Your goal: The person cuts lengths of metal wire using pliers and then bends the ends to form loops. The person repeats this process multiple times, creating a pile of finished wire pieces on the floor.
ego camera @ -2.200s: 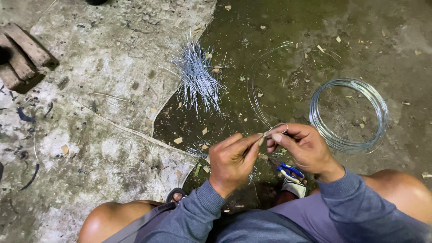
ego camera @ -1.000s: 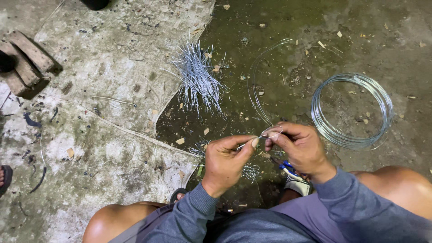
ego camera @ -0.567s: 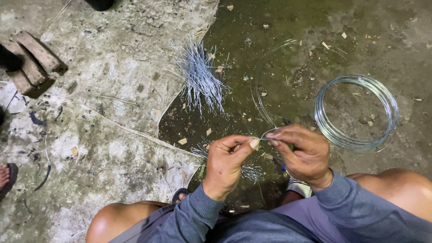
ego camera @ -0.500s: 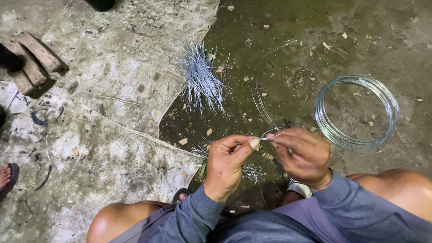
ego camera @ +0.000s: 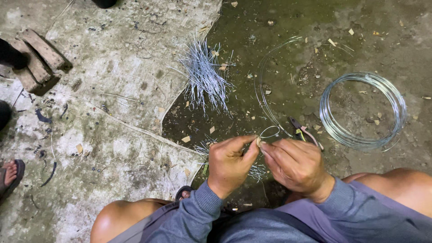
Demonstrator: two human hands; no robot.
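Note:
My left hand [ego camera: 229, 163] and my right hand [ego camera: 294, 165] meet above the ground, both pinching a thin silver wire bent into a small loop [ego camera: 269, 132] at the fingertips. The wire runs on from the loop in a long arc [ego camera: 261, 85] across the dark floor. A small bunch of short wire pieces [ego camera: 257, 171] lies under my hands. Pliers [ego camera: 303, 133] with dark and reddish handles lie on the floor just beyond my right hand.
A pile of cut straight wire pieces [ego camera: 204, 76] lies farther out. A coil of silver wire [ego camera: 362, 111] rests at the right. Wooden blocks [ego camera: 36, 58] sit at the upper left. Another person's sandalled foot [ego camera: 10, 175] shows at the left edge. My bare knees frame the bottom.
My right hand has turned and closed in toward the left hand, and the wire loop has shrunk. The pliers beyond my right hand have come into view.

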